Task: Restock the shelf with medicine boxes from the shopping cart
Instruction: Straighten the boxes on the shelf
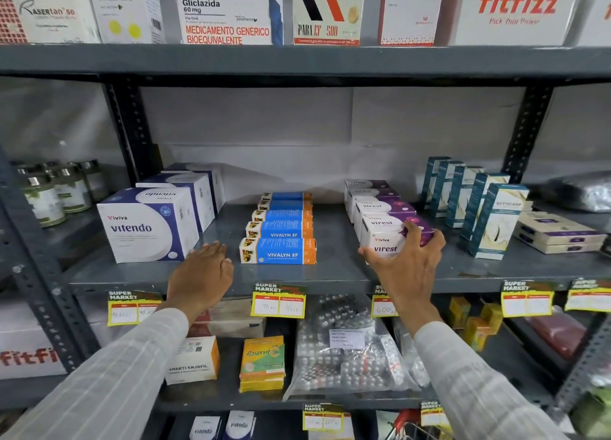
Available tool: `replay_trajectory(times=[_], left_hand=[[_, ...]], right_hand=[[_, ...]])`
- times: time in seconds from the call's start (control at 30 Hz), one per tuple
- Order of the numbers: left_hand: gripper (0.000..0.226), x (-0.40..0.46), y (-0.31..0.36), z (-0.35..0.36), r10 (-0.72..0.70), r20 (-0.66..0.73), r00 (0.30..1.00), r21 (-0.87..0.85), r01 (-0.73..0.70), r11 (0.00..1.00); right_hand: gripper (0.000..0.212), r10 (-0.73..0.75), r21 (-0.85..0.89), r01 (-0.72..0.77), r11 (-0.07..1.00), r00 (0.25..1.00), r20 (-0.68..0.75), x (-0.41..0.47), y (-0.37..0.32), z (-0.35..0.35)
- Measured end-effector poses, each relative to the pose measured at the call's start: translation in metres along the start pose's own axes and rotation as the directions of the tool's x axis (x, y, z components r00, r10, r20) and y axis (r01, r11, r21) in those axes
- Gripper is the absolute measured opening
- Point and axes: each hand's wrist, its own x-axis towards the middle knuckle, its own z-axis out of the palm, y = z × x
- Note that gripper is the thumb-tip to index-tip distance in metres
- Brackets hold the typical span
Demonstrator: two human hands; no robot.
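My right hand (408, 257) grips a white and purple Virest box (385, 238) at the front of a row of like boxes (370, 195) on the grey middle shelf (330, 271). My left hand (201, 274) rests flat on the shelf, fingers apart, holding nothing, between a white and blue Vitendo box (145, 226) and a row of blue and orange Vivalyn EF boxes (279, 229). A red corner of the shopping cart (406, 421) shows at the bottom.
Teal Ketocasp boxes (489, 215) and flat cream boxes (558, 233) stand right of the Virest row. Jars (53, 191) sit at far left. The upper shelf holds larger cartons (228, 19). Below are blister packs in a bag (347, 350), orange boxes (263, 362) and yellow price tags (279, 302).
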Motion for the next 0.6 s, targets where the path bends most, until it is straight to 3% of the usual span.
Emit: replay_trajectory(times=[0.1, 0.2, 0.27, 0.33, 0.43, 0.6], left_hand=[[0.050, -0.010, 0.005, -0.002, -0.057, -0.152, 0.987, -0.184, 0.029, 0.983], [0.048, -0.024, 0.017, -0.006, -0.195, -0.419, 0.887, -0.487, -0.038, 0.873], [0.049, -0.029, 0.040, -0.015, -0.228, -0.540, 0.811, -0.543, -0.128, 0.830], [0.047, -0.033, 0.078, -0.023, -0.117, -0.594, 0.796, -0.498, -0.250, 0.830], [0.041, -0.035, 0.144, -0.028, 0.133, -0.540, 0.831, -0.413, -0.399, 0.819], [0.041, -0.035, 0.219, -0.005, 0.364, -0.234, 0.901, -0.235, -0.416, 0.879]], right_hand=[[0.115, -0.016, 0.017, 0.015, 1.000, 0.998, 0.056, 0.000, 0.003, -0.005], [0.105, -0.085, 0.134, 0.080, 0.988, 0.996, 0.033, 0.002, 0.008, -0.024], [0.091, -0.140, 0.186, 0.138, 0.973, 0.990, -0.003, 0.003, 0.013, -0.041], [0.076, -0.194, 0.194, 0.198, 0.961, 0.980, -0.044, 0.004, 0.018, -0.056], [0.065, -0.242, 0.228, 0.261, 0.938, 0.964, -0.107, 0.010, 0.030, -0.073], [0.057, -0.220, 0.235, 0.267, 0.935, 0.953, -0.207, 0.021, 0.066, -0.090]])
